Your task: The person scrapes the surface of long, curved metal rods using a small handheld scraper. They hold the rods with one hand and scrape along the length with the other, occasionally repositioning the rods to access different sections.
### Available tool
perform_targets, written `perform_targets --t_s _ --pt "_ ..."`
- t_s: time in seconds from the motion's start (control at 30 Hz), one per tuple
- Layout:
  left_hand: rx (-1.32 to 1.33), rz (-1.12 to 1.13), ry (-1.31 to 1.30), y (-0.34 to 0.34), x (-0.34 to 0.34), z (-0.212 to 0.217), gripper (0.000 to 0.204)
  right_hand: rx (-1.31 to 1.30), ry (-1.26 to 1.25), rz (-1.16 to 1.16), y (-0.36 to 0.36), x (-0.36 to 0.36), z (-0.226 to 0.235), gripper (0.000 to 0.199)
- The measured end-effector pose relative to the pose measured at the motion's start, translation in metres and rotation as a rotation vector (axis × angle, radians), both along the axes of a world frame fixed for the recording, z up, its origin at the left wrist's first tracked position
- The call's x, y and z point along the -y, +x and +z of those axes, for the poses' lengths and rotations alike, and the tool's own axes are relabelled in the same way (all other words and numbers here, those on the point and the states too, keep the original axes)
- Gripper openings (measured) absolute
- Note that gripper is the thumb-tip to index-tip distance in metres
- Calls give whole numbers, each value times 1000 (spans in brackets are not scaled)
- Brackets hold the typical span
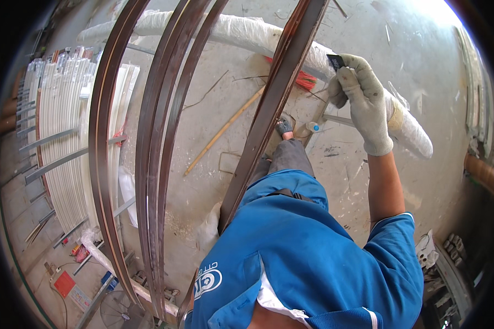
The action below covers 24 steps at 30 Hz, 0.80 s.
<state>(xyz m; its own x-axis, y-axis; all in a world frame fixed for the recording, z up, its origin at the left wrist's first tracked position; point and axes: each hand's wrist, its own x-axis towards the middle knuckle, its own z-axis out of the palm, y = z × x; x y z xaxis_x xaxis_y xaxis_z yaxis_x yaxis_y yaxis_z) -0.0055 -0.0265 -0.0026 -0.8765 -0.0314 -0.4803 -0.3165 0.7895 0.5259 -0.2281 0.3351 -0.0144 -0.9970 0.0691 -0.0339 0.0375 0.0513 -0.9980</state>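
My right hand [362,98], in a pale knitted glove, is raised at the right. Its thumb and fingers pinch a small black flat piece [336,62] with pale marks; its exact kind is unclear. A long dark brown profile [274,101] runs slantwise in front of my body, its near end by my waist. Beside that end, my gloved left hand [207,227] grips the profile's left side, its fingers partly hidden. Further left, several more long brown profiles [151,126] stretch from far to near, bent by the lens.
A plastic-wrapped roll [247,34] lies across behind the profiles. On the floor are a bamboo stick [225,130], red broom bristles [306,80] and a bottle [312,127] near my foot. White profiles [66,137] are stacked on metal bars at left; a fan [121,310] stands lower left.
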Motion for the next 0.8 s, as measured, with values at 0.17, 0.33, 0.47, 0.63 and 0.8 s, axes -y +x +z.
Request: perform_targets --t_s 0.17,0.33,0.47,0.63,0.8 --pt "14 22 -21 -4 -10 7 60 -171 351 1 0 6 -2 28" --pt "-29 1 -46 -4 -10 9 59 -297 534 -5 0 19 -4 34" --pt "-74 4 -31 0 -8 3 60 -295 533 59 -4 20 -7 35" --pt "-64 -39 -62 4 -5 0 54 -450 547 36 -12 19 -15 35" --pt "-52 -25 -37 3 -5 1 48 -494 658 56 -12 15 -17 34"
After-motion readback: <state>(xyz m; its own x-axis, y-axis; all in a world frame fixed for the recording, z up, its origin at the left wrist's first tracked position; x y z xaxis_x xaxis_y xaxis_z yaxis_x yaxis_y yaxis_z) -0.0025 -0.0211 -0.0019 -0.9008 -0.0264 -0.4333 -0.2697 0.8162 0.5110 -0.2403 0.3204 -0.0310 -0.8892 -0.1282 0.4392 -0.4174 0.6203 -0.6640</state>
